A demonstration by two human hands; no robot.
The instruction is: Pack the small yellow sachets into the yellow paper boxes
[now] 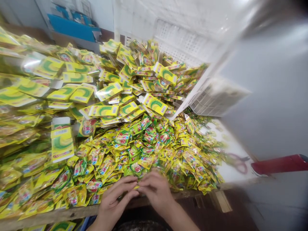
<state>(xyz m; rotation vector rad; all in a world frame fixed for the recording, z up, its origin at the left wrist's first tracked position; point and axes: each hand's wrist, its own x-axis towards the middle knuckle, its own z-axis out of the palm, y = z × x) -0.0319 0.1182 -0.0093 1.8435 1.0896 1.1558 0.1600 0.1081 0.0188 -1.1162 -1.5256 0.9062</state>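
Observation:
My left hand and my right hand meet at the table's near edge, thumbs and fingers closed in a pinch. Between the fingertips shows a sliver of a small yellow packet; most of it is hidden by my fingers. Just beyond the hands lies a heap of small shiny candy packets, mostly yellow, with green ones in the middle. Behind that heap rises a pile of flat yellow-and-green cartons. One carton with its flap open rests on the packets at the left.
A white perforated plastic basket, tipped on its side, holds cartons at the back. Blurred scissors and a red-handled tool lie at the right end of the table. A blue box stands at the back left.

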